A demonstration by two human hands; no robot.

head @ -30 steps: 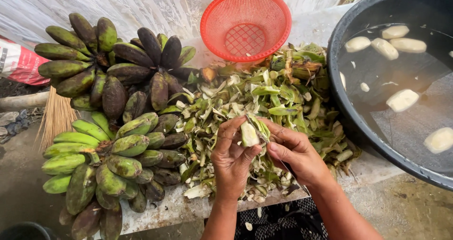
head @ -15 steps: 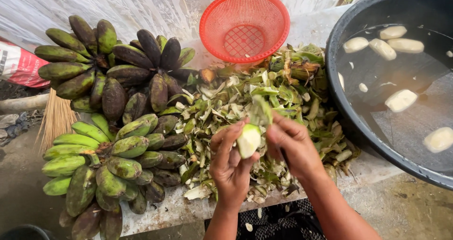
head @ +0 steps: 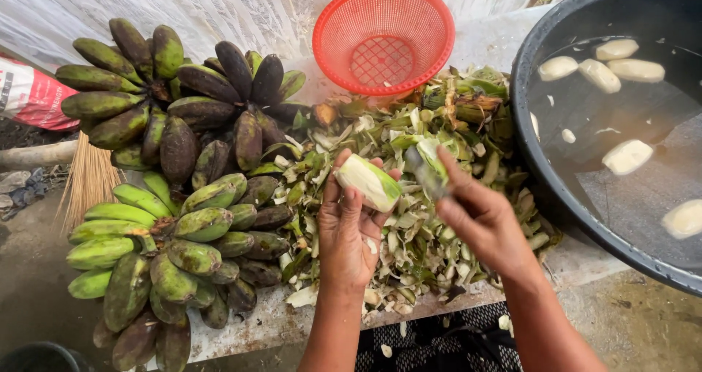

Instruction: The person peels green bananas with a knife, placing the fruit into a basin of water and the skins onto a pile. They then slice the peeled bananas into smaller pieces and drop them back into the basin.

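pale half-peeled banana (head: 368,181) tilted, above peel heap (head: 409,233)

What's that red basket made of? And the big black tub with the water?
The red basket looks like thin moulded plastic: bright even colour, with a fine grid of small holes all over. The black tub is probably plastic or rubber too, with a thick, smooth, dull rim, though the look alone leaves that open.

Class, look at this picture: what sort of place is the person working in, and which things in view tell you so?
Probably an outdoor or open-air food-preparation spot. Bunches of green bananas lie beside a heap of peelings, and peeled pieces float in a big black tub of water. The left hand holds a half-peeled banana.
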